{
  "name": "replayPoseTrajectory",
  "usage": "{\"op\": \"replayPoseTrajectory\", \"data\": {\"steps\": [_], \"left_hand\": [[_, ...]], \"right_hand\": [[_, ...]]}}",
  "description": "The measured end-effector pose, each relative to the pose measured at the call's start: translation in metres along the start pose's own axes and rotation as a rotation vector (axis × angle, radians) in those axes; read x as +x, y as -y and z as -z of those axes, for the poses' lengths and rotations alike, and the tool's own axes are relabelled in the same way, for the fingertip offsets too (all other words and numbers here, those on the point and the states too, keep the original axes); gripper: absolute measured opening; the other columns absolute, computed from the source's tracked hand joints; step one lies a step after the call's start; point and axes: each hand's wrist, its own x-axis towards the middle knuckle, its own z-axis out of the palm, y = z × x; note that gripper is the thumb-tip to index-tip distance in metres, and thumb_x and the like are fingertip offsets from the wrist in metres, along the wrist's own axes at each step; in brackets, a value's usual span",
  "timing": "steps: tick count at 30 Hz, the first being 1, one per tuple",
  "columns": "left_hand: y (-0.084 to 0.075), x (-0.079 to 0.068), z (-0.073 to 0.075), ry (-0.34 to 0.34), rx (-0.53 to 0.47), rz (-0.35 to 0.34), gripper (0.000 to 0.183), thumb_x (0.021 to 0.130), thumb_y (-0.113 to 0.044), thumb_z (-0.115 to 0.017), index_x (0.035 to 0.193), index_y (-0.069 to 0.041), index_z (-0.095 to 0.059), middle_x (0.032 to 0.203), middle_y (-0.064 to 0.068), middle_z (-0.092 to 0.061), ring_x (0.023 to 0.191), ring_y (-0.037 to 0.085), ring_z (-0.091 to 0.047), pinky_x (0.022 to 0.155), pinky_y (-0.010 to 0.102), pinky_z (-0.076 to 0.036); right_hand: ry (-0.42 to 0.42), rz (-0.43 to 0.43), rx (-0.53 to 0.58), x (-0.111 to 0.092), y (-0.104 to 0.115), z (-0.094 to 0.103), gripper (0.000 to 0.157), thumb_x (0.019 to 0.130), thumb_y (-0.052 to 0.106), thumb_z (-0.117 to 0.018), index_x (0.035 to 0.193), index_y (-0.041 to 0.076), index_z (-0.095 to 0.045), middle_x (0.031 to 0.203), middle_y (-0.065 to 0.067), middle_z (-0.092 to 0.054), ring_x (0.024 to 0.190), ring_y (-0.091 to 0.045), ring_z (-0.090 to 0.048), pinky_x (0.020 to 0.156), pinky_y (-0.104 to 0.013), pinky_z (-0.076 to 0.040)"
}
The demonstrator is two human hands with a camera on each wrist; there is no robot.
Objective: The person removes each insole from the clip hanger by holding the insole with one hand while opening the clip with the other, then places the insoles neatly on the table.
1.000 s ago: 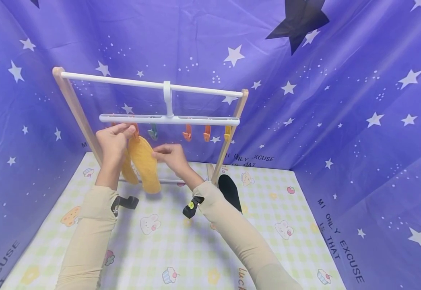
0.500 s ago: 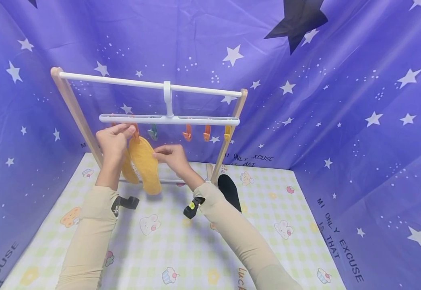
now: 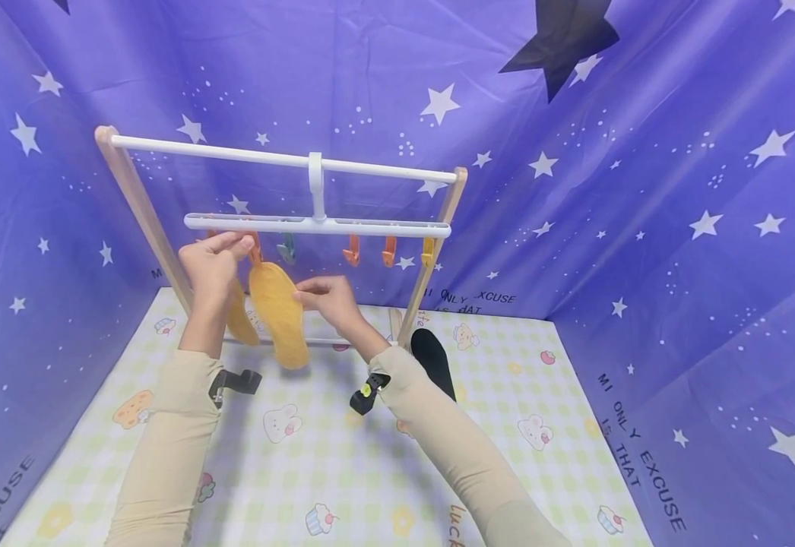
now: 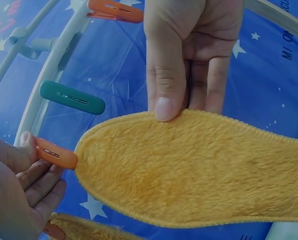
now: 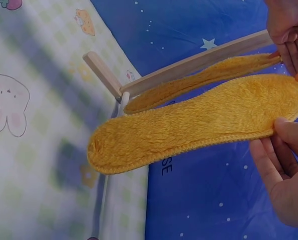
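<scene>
A fuzzy yellow shoe insole [image 3: 277, 311] hangs toe-up in the head view, its top end in an orange clip [image 4: 57, 153]. My left hand [image 3: 209, 270] pinches that clip between thumb and fingers. Thumb and fingers of my right hand [image 3: 332, 300] pinch the insole's right edge. Behind it, a second yellow insole [image 5: 204, 77] hangs from another orange clip, partly hidden by my left hand in the head view. Both clips are on a white clip hanger [image 3: 370, 227].
The hanger hooks over the white rod [image 3: 233, 153] of a wooden-legged rack. Along it hang a green clip [image 3: 286, 249], orange clips [image 3: 351, 251] and a yellow clip [image 3: 428, 251]. A black insole [image 3: 432, 363] is by the rack's right leg. Starry cloth surrounds the checked table cover.
The front insole and my right hand have shifted slightly right and down. The hanger has moved slightly left. My left hand stays at the clip.
</scene>
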Motion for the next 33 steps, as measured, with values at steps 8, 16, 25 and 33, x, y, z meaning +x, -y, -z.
{"op": "replayPoseTrajectory", "data": {"steps": [8,16,25,33], "left_hand": [[0.000,0.000,0.000,0.006,0.001,0.024,0.029,0.085,0.001,-0.080,0.112,0.008,-0.072,0.057,-0.025,-0.066,0.108,0.008,-0.072,0.114,0.023,-0.044],[0.003,0.003,0.001,0.044,-0.009,0.015,0.022,0.086,-0.001,-0.079,0.107,0.003,-0.075,0.060,-0.024,-0.068,0.124,0.016,-0.066,0.120,0.017,-0.032],[0.006,0.002,0.002,0.085,-0.036,0.021,0.022,0.086,0.003,-0.078,0.108,0.000,-0.076,0.063,-0.023,-0.070,0.074,-0.007,-0.069,0.110,0.029,-0.050],[0.010,-0.001,0.005,0.171,-0.132,-0.040,0.015,0.088,0.006,-0.074,0.099,-0.002,-0.080,0.065,-0.011,-0.074,0.060,0.006,-0.070,0.072,0.014,-0.058]], "right_hand": [[-0.002,-0.011,-0.020,-0.002,-0.003,0.007,0.020,0.091,0.003,-0.074,0.107,-0.008,-0.074,0.106,-0.025,-0.075,0.090,-0.033,-0.077,0.078,-0.028,-0.064],[-0.019,-0.031,0.006,-0.008,-0.002,0.018,0.022,0.089,0.005,-0.077,0.107,-0.008,-0.075,0.106,-0.024,-0.076,0.086,-0.030,-0.078,0.080,-0.030,-0.064],[-0.042,-0.023,0.103,-0.015,-0.008,0.036,0.022,0.089,-0.001,-0.075,0.107,-0.013,-0.072,0.105,-0.028,-0.075,0.074,-0.012,-0.075,0.084,-0.037,-0.064],[-0.058,-0.047,0.097,-0.026,-0.012,0.053,0.023,0.089,0.001,-0.075,0.109,-0.012,-0.072,0.105,-0.025,-0.076,0.076,-0.010,-0.073,0.084,-0.036,-0.064]]}}
